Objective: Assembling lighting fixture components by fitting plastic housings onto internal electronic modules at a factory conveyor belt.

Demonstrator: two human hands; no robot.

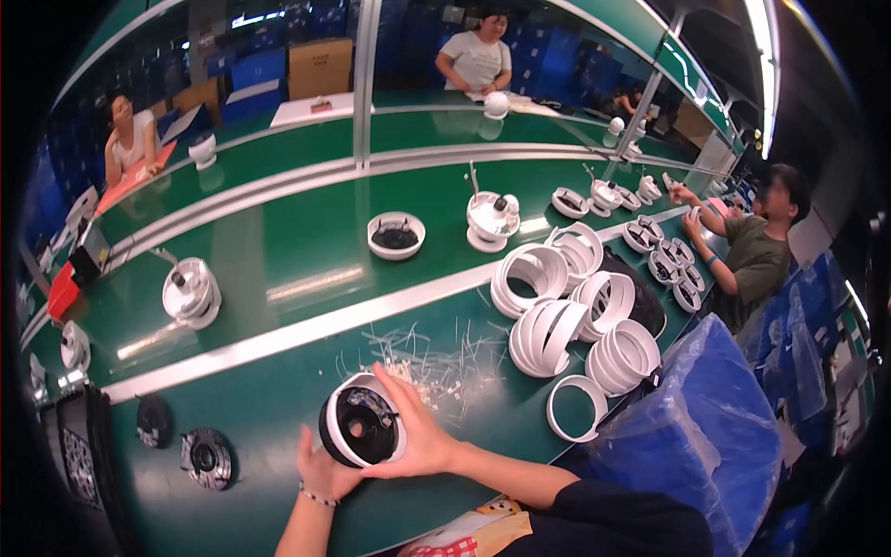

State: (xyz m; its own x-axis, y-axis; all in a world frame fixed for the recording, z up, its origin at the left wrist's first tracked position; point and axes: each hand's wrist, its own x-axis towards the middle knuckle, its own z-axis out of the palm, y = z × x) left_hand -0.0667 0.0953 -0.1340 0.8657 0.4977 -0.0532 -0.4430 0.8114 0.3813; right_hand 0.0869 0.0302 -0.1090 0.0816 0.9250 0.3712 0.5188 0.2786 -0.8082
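Observation:
In front of me I hold a round black-and-white housing point(364, 425), a white ring around a black disc with a hole in its middle and a small circuit board near its upper edge. My right hand point(416, 429) is wrapped round the white ring from the right. My left hand point(325, 472), below a beaded bracelet, supports it from the lower left; part of its fingers is hidden behind the housing. Just beyond my hands lies a scatter of small white connectors and clear strips point(436, 371). To the left are two black discs, one with a circuit board point(206, 459) and another point(153, 420).
Stacks of white rings point(548, 339) fill the bench's right side, beside a blue bin lined with clear plastic point(696, 418). A dark stack of trays point(79, 455) stands at the left edge. Beyond a metal rail, white units point(492, 221) sit on the green conveyor point(316, 251). A co-worker point(756, 241) works at right.

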